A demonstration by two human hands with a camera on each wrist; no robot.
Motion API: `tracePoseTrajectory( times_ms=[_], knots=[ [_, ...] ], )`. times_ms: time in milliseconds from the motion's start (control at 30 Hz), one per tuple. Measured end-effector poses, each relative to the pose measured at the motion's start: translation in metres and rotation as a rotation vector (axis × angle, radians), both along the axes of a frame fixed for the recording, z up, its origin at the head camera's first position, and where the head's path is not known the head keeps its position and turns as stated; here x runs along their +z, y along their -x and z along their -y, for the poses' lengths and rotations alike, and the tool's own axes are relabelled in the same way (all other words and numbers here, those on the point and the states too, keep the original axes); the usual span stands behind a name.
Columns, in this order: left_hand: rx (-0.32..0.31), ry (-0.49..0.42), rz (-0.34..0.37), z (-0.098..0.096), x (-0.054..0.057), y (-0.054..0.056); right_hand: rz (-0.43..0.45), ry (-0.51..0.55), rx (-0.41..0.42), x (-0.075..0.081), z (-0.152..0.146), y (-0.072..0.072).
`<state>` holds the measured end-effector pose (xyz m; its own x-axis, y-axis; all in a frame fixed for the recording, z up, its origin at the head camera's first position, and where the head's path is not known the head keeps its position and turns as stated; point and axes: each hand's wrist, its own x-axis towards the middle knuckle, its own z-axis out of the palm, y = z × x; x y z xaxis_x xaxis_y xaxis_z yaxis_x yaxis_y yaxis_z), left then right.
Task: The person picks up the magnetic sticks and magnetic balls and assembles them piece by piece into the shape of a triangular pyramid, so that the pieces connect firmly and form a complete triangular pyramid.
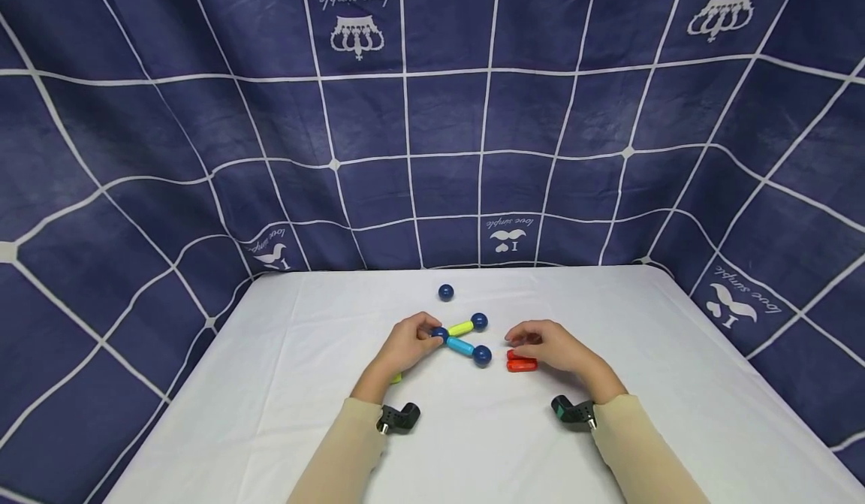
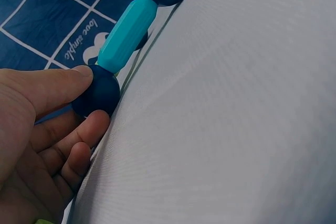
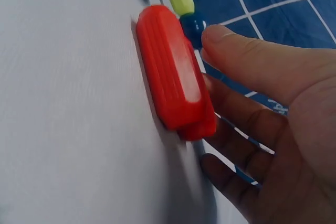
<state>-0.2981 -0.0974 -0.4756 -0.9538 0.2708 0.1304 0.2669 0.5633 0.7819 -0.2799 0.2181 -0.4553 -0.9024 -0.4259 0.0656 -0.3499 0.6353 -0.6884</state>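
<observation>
The left hand pinches a blue ball joined to a cyan rod and yellow rod. The right hand, thumb and fingers apart, is at two ribbed red rods.

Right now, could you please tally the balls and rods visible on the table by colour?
Dark blue balls: 4
Yellow-green rods: 2, one mostly hidden by the left hand
Red rods: 2
Light blue rods: 1
Total: 9 visible
</observation>
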Motion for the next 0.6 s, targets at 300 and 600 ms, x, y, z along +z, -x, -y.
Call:
tracePoseTrajectory(
  times_ms=[300,600],
  knots=[
    [0.001,-0.011,0.011,0.0003,0.0016,-0.0025,0.041,0.021,0.036,-0.0052,-0.0066,0.0019],
    [0.0,-0.007,-0.001,-0.0003,0.0008,-0.0017,0.039,0.03,0.04,-0.0081,-0.0069,0.0026]
  ],
)
